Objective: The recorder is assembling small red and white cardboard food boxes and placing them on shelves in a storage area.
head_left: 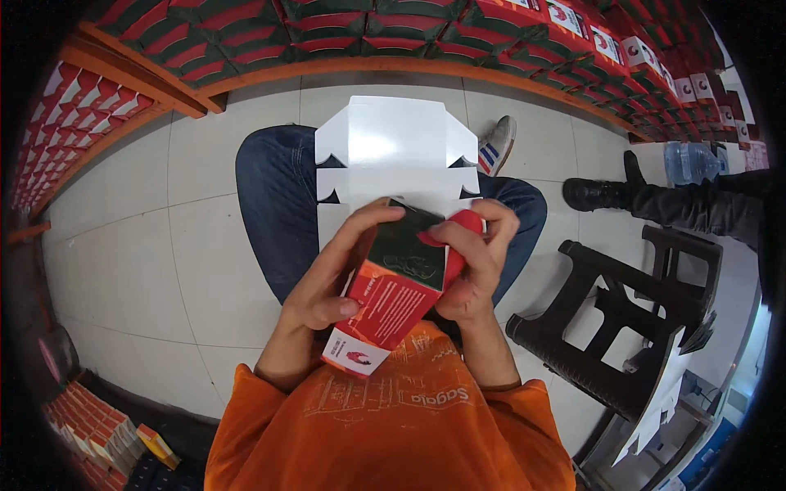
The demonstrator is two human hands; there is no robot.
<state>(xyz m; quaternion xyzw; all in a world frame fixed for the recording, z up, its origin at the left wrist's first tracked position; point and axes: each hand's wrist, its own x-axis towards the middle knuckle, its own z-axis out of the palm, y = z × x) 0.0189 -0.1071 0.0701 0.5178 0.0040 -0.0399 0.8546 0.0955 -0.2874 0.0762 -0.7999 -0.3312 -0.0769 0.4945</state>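
Note:
A red cardboard box (390, 307) with a dark green end and a white printed panel is tilted in front of my chest. My left hand (327, 270) grips its left side, thumb on the printed face and fingers at the green end. My right hand (475, 270) is closed round a smooth, rounded red thing (465, 225) beside the box's right edge; its kind is mostly hidden by the fingers. A finger of that hand reaches over the green end. Beneath, a flat white cardboard piece (397, 135) with folded flaps and cut notches lies across my lap.
Stacked red and green boxes (327, 33) fill an orange-edged shelf (344, 65) ahead. More red boxes (90, 114) stand at the left. A black stool (589, 319) is close on my right. Beyond it are another person's booted leg (606, 195) and a large clear bottle (688, 162).

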